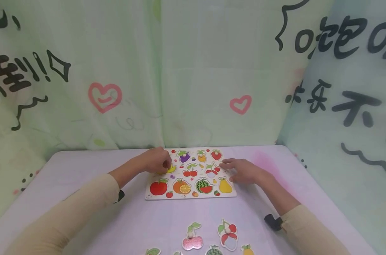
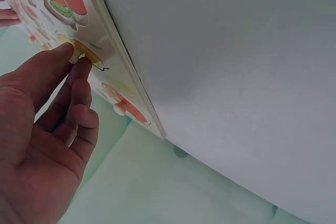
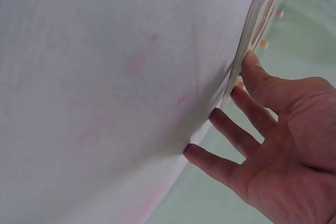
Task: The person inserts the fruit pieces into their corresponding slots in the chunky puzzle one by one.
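Note:
A fruit puzzle board (image 1: 190,197) lies flat near the back of the table. My left hand (image 1: 157,160) reaches over its left side. Thumb and forefinger pinch the knob of a yellow banana piece (image 2: 93,55), which sits at its slot; whether it is fully seated I cannot tell. My right hand (image 1: 243,170) is at the board's right edge. In the right wrist view its fingers are spread, the thumb and forefinger touching the board's edge and other fingertips resting on the table. Knobs show on the strawberry piece (image 1: 216,155) and the grape piece (image 1: 184,157).
Loose pieces lie on the table in front of the board: a cherry piece (image 1: 193,243), a red-and-white fruit piece (image 1: 228,236), a watermelon piece (image 1: 213,251) and a yellow fruit piece (image 1: 247,250), some cut off by the frame. A pale green curtain (image 1: 193,88) hangs behind the table.

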Tool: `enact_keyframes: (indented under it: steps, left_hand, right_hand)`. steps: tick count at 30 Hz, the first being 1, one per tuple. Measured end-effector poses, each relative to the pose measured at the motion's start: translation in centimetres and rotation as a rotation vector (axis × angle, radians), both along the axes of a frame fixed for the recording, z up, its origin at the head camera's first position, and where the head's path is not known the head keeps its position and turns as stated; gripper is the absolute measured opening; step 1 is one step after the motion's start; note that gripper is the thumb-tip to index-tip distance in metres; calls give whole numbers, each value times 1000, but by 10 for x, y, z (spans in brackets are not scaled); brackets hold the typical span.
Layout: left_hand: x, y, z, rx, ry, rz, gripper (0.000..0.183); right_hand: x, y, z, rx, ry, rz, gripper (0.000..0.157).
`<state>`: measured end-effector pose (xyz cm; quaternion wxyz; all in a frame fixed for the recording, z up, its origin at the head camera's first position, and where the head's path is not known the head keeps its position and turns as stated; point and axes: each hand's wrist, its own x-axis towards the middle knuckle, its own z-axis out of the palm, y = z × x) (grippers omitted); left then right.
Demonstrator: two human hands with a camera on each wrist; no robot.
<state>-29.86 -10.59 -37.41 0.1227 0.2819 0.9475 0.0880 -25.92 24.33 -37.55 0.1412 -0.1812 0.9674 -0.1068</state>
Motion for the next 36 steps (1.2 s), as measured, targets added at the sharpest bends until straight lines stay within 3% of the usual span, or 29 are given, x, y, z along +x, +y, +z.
enact_keyframes:
  steps: [9,19,25,32,36]
  left_hand:
    - [6,5,0,-21,2,50,9]
    - [17,12,0,-104,140,-12,17]
    - [24,16,-2,-107,218,-65,21]
    - [32,17,2,-92,209,-84,20]
    - [40,17,2,-62,160,-92,17]
  right_hand:
    - [2,1,1,-20,-26,-38,64]
    - [1,0,0,-19,-23,-42,64]
    - [0,0,-2,-10,-11,-34,65]
    - [-1,0,-2,-7,-11,-35,65]
    - [-1,0,-2,-6,-12,-28,65]
